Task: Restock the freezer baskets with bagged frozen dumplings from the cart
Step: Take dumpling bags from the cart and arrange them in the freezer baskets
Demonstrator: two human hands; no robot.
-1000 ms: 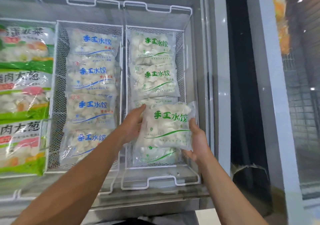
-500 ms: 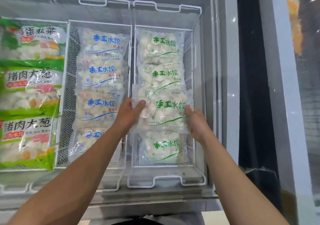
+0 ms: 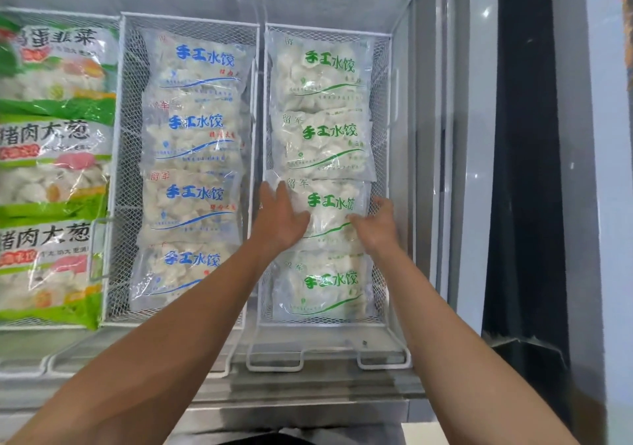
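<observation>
A clear bag of dumplings with green lettering (image 3: 330, 211) lies in the right wire basket (image 3: 383, 108), third in a row of several green-lettered bags. My left hand (image 3: 279, 220) rests flat on the bag's left part with straight fingers. My right hand (image 3: 375, 223) presses on its right edge, fingers extended over the bag. The top of this bag is tucked under the bag above it (image 3: 320, 143). Another green-lettered bag (image 3: 322, 285) lies just below.
The middle wire basket (image 3: 132, 156) holds several blue-lettered dumpling bags (image 3: 191, 197). Green-edged printed bags (image 3: 51, 136) fill the left basket. The freezer's right wall (image 3: 442, 136) and a dark gap (image 3: 524, 170) stand to the right. The metal front rim (image 3: 291, 396) runs below.
The green-lettered bag went from held above the basket down into the row, its top slid under the bag above. Both hands now lie on top of it instead of gripping its sides.
</observation>
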